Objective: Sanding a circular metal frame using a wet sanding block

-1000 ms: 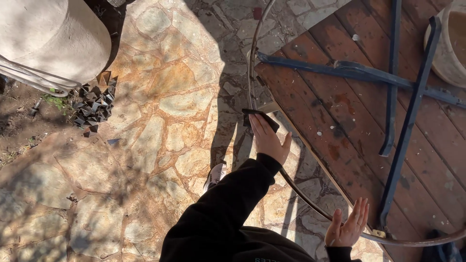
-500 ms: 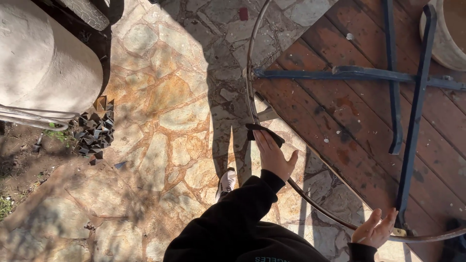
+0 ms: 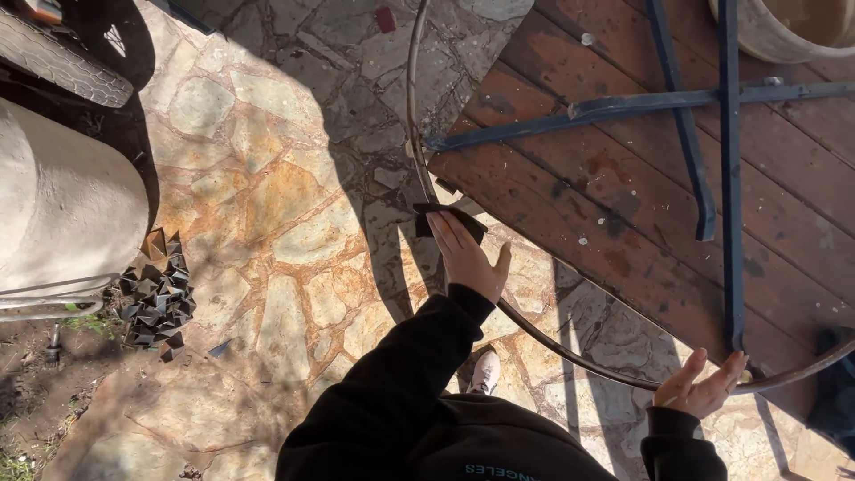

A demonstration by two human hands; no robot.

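Observation:
A round rusty metal rim with dark blue cross bars stands over stone paving and a wooden deck. My left hand presses a dark folded sheet over the rim at its left side, thumb pointing right. My right hand sits lower right with fingers spread, palm against the rim, gripping nothing. Black sleeves cover both arms.
A red-brown wooden deck lies under the frame. Stone paving fills the left. A big pale rounded body stands at far left beside a pile of dark angular pieces. A pale pot is top right. My white shoe shows below.
The view has shifted a little. My left hand stays on the rim with the dark sheet. My right hand has moved slightly to the right along the rim.

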